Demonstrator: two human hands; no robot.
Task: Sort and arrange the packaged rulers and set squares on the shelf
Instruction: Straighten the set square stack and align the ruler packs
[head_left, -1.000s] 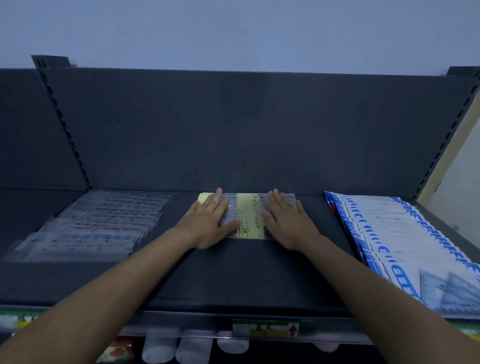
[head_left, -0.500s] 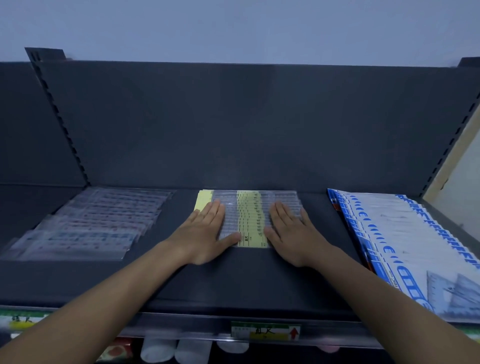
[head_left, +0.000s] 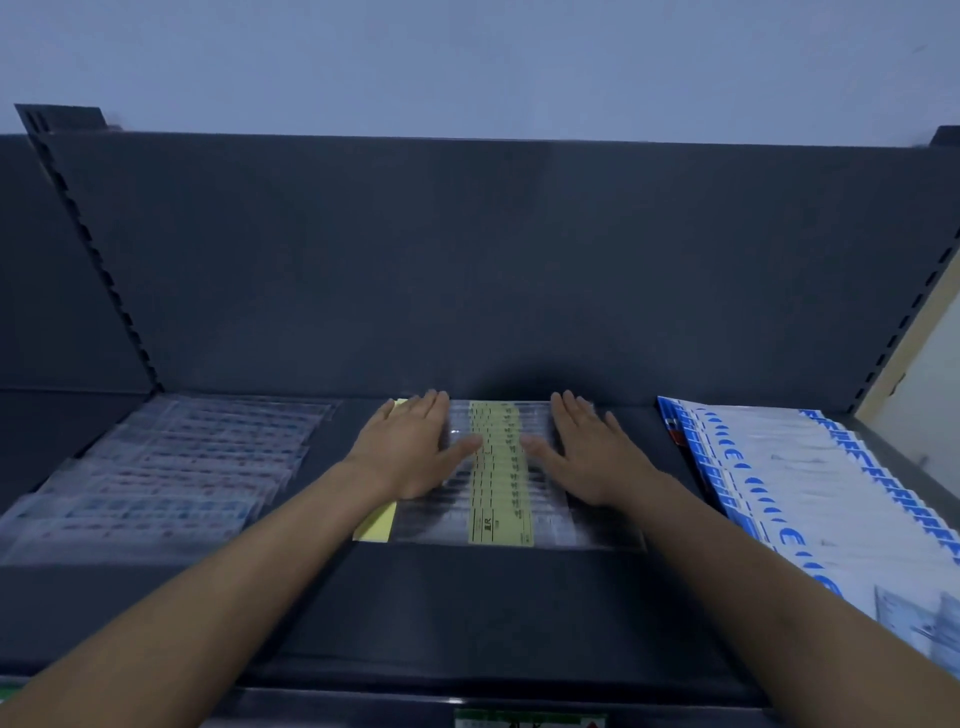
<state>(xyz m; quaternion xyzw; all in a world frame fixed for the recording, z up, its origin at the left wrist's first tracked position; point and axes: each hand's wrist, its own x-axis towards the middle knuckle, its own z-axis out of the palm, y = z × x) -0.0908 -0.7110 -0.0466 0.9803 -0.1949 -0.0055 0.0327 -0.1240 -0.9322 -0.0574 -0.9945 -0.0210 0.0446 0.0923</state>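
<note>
Your left hand (head_left: 410, 452) & right hand (head_left: 587, 457) lie flat, fingers straight, on glossy clear ruler packs (head_left: 501, 483) w/ yellow strip, mid shelf (head_left: 467, 613).

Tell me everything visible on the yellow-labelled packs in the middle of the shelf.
The yellow-labelled packs are clear plastic sleeves, each with a pale yellow printed strip at its centre, overlapped like shingles in one row running back to front. They lie flat at the middle of the dark shelf. A plain yellow edge shows along their left. The left hand and right hand press flat on them, one each side of the strip, fingers straight.
</note>
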